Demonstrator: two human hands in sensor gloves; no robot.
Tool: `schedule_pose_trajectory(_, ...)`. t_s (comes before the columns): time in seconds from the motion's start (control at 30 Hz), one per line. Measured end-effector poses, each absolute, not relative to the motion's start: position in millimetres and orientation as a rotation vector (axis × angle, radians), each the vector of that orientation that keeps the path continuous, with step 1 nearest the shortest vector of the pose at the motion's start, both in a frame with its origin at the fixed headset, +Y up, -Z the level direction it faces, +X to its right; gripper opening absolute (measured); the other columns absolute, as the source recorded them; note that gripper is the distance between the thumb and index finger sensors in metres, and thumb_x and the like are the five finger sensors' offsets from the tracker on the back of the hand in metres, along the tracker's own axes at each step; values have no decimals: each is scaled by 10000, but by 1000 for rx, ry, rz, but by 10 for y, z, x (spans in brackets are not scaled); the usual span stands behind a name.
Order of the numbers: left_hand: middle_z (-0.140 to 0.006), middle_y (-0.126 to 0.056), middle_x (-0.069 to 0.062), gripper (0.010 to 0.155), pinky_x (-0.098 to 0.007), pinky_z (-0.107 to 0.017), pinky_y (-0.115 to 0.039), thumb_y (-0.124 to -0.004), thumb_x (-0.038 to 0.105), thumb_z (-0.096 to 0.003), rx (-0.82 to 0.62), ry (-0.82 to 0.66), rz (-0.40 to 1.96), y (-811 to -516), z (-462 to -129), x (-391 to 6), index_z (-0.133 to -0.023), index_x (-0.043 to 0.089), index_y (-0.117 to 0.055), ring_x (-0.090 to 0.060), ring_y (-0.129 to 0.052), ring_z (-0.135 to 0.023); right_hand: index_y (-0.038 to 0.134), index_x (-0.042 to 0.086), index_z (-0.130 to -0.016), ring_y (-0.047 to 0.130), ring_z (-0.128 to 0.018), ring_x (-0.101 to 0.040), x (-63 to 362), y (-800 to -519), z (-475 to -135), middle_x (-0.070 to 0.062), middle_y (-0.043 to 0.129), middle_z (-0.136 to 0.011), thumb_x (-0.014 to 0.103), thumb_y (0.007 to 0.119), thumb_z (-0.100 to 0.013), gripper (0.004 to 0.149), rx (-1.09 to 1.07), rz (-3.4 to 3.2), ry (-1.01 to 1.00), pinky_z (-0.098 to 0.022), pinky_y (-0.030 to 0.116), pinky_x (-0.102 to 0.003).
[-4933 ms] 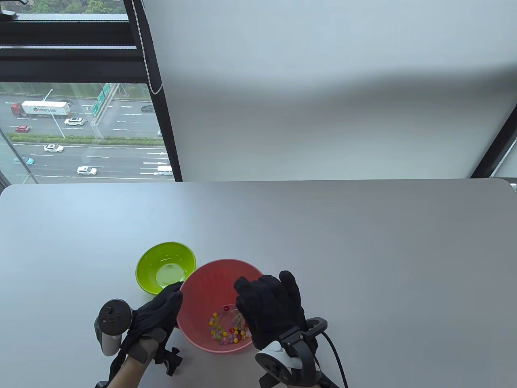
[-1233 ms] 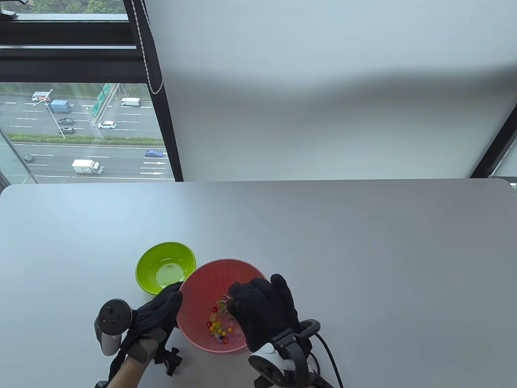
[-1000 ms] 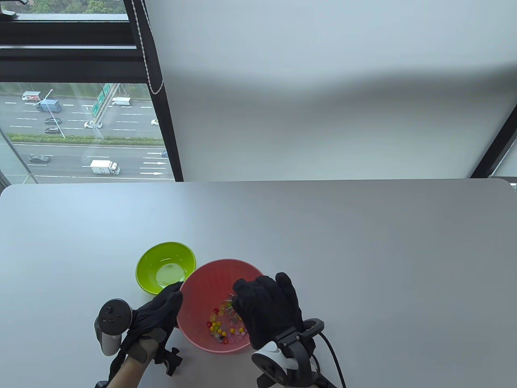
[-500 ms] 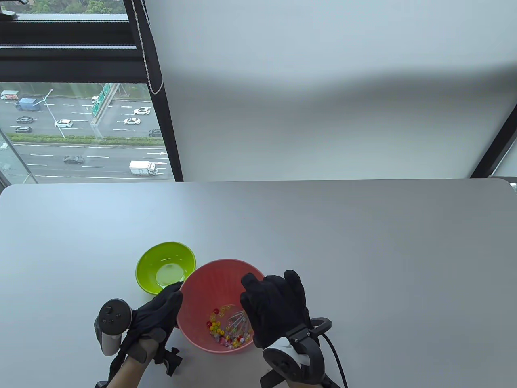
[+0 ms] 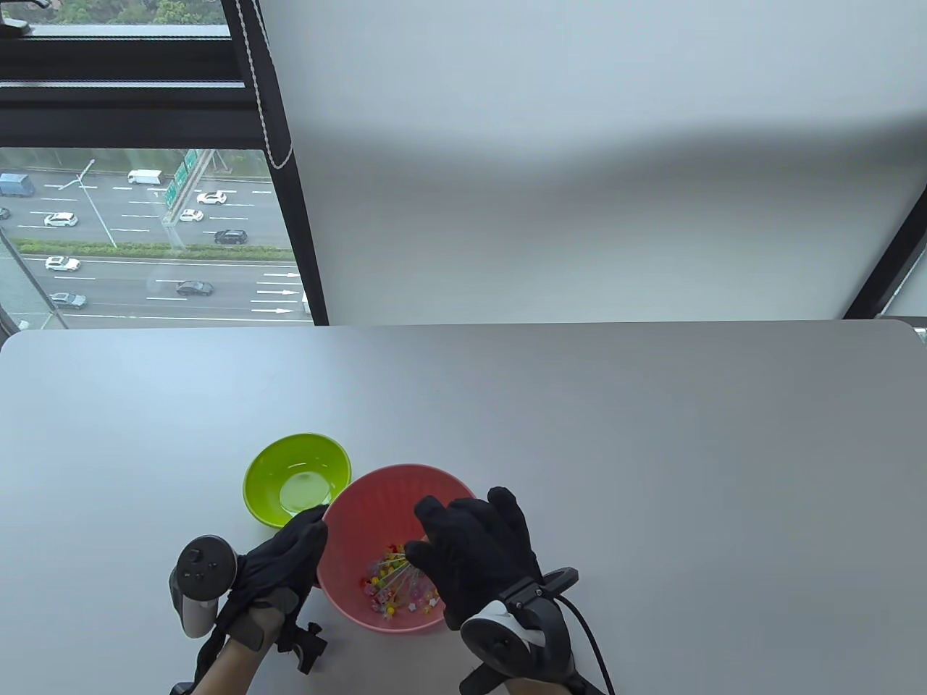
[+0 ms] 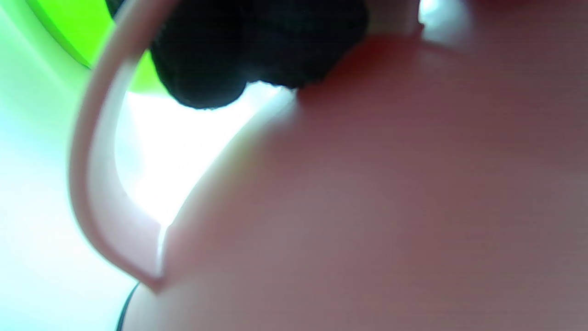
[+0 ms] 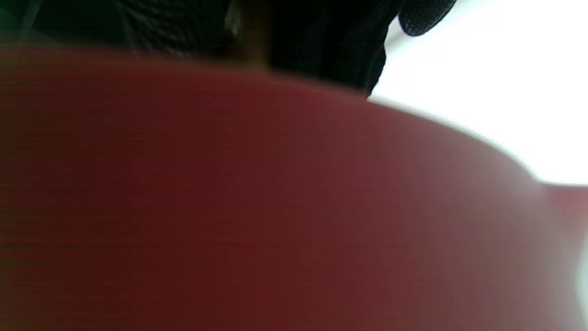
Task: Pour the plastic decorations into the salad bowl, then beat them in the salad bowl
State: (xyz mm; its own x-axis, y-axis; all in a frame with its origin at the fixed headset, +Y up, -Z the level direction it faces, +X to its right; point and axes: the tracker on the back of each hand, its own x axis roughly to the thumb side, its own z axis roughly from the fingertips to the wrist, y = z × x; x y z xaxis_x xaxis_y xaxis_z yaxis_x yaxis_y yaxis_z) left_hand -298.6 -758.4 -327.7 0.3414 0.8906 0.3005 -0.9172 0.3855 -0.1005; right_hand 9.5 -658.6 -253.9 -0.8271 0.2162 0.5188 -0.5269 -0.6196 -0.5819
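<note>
The pink salad bowl [image 5: 376,499] stands near the table's front edge, with several small coloured plastic decorations [image 5: 380,590] on its bottom. My right hand [image 5: 442,543] hovers over the bowl's right half and grips a wire whisk [image 5: 395,568] whose loops dip among the decorations. My left hand [image 5: 304,539] holds the bowl's left rim. In the left wrist view, gloved fingers [image 6: 248,50] curl over the blurred pink wall [image 6: 390,207]. The right wrist view is filled by the bowl's wall [image 7: 229,207], with gloved fingers [image 7: 321,41] above it.
An empty lime-green bowl [image 5: 297,474] sits just behind and left of the pink bowl, almost touching it; its edge [image 6: 69,32] shows in the left wrist view. The grey table [image 5: 652,449] runs back to a window and a white blind.
My right hand has circled over the bowl with the whisk, now shifted left and forward; the decorations have been swept toward the bowl's left bottom. The left hand and both bowls have stayed put.
</note>
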Motion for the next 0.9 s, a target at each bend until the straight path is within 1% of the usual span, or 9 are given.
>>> schedule_pose_trajectory(0.23, -439, -935, -3, 715, -559, -659, -659, -583, 637, -557, 93, -330, 1177, -7583, -3277, -2988, -950, 60, -736, -297, -954, -521, 656, 347, -995, 862, -810, -203, 56, -6623, -2530, 112, 911, -817, 539, 799, -529, 524, 557, 2462, -1119, -778, 492, -512)
schedule_pose_trajectory(0.3, -439, -935, -3, 714, -559, -659, -659, -584, 637, -557, 93, -329, 1177, -7583, -3277, -2988, -951, 60, -736, -297, -954, -522, 650, 353, -997, 851, -821, -207, 52, -6620, -2520, 111, 902, -830, 530, 794, -538, 513, 560, 2498, -1181, -779, 487, -514)
schedule_pose_trajectory(0.53, -439, -936, -4, 715, -560, -658, -660, -586, 636, -556, 93, -329, 1177, -7584, -3275, -2988, -949, 59, -737, -299, -954, -521, 617, 358, -1028, 826, -830, -220, 75, -6586, -2498, 99, 887, -835, 513, 738, -572, 497, 568, 2543, -1249, -783, 465, -517)
schedule_pose_trajectory(0.73, -440, -937, -4, 715, -561, -658, -659, -585, 636, -557, 94, -330, 1177, -7585, -3274, -2988, -950, 58, -737, -299, -954, -522, 587, 365, -1056, 808, -831, -232, 115, -6548, -2483, 88, 882, -824, 501, 695, -590, 498, 555, 2540, -1270, -786, 441, -522)
schedule_pose_trajectory(0.9, -441, -936, -3, 715, -560, -659, -660, -584, 637, -557, 94, -330, 1176, -7586, -3274, -2988, -950, 59, -736, -298, -954, -523, 582, 358, -1064, 807, -820, -237, 173, -6523, -2491, 83, 887, -801, 498, 675, -597, 496, 527, 2512, -1241, -784, 434, -526)
